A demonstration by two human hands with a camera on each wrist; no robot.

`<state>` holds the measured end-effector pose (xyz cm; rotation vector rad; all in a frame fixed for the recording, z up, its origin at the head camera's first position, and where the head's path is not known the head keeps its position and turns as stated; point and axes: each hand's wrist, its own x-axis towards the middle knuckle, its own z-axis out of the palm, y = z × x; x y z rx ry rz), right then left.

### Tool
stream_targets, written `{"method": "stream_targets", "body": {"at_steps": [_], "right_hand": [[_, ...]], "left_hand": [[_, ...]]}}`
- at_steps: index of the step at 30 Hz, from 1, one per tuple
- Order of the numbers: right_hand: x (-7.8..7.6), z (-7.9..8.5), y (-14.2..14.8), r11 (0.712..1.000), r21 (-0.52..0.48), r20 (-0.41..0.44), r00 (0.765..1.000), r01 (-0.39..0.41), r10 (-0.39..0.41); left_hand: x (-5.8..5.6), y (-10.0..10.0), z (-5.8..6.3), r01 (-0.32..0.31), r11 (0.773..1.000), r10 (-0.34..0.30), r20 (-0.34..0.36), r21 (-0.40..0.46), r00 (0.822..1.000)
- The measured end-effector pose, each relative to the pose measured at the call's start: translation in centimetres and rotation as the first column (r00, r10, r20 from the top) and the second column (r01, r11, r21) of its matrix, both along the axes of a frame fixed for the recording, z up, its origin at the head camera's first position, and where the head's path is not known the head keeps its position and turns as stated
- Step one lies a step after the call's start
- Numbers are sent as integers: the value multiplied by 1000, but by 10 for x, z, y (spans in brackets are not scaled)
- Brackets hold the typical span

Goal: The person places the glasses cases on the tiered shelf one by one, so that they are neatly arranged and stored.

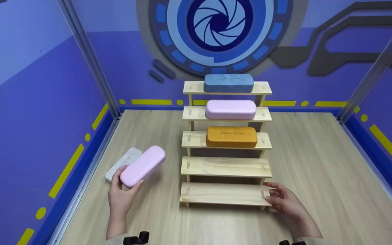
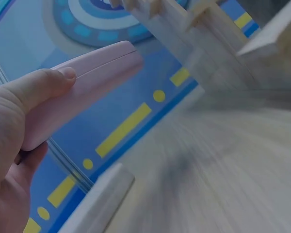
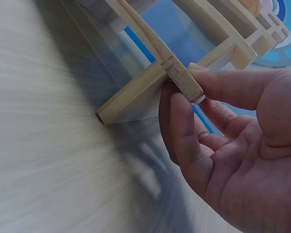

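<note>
My left hand (image 1: 121, 194) grips a pink glasses case (image 1: 143, 166) by its near end, thumb on one side and fingers on the other. In the left wrist view the case (image 2: 82, 92) is held up above the table, its lid seam shut. A pale grey case (image 1: 124, 164) lies on the table beyond it, partly covered in the head view. At the right end of the lowest step of a wooden stepped rack (image 1: 213, 195), my right hand (image 1: 289, 206) pinches the board's edge (image 3: 177, 80) between thumb and fingers.
The rack's upper steps carry a blue case (image 1: 229, 83) at the top, another pink case (image 1: 231, 109) below it, then an orange case (image 1: 231, 136). The two lowest steps are bare wood. Blue panel walls (image 1: 114, 68) enclose the table (image 1: 318, 163) at the back and sides.
</note>
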<state>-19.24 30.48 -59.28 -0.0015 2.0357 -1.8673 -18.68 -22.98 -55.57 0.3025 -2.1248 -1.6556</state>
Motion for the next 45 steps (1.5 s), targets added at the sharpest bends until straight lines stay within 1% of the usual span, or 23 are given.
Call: {"method": "stream_targets", "body": {"at_steps": [5, 9, 12, 15, 18, 21, 25, 28, 30, 40, 43, 45], "right_hand": [[0, 1, 0, 1000, -10, 5, 1000, 0, 0], [0, 0, 1, 1000, -13, 6, 1000, -6, 6], [0, 0, 1, 1000, -10, 11, 1000, -2, 2], [0, 0, 1, 1000, -7, 18, 1000, 6, -6], [-1, -1, 1, 1000, -9, 27, 1000, 13, -12], [-1, -2, 1, 1000, -8, 27, 1000, 14, -13], [-1, -2, 1, 1000, -2, 25, 1000, 18, -18], [-1, -2, 1, 1000, 0, 29, 999, 24, -24], [-1, -2, 1, 1000, -1, 32, 999, 28, -28], [-1, -3, 1, 1000, -11, 26, 999, 24, -24], [0, -2, 0, 1000, -13, 31, 999, 26, -26], [1, -2, 0, 999, -22, 30, 999, 26, -25]], "left_hand": [[4, 6, 21, 52, 999, -52, -27, -7, 998], [7, 12, 34, 90, 995, -93, -55, -44, 994], [8, 17, 42, 122, 990, -127, -84, -66, 988], [10, 23, 50, 157, 985, -166, -129, -79, 978], [10, 29, 57, 198, 976, -211, -177, -87, 961], [10, 35, 63, 240, 965, -257, -200, -103, 946], [8, 43, 70, 295, 947, -316, -200, -127, 928], [4, 49, 74, 337, 929, -363, -200, -154, 910], [1, 54, 75, 368, 916, -395, -204, -161, 896], [-20, 85, 73, 488, 855, -516, -182, -177, 837], [-24, 96, 74, 528, 833, -552, -168, -168, 817], [-27, 103, 75, 559, 814, -579, -160, -155, 799]]}}
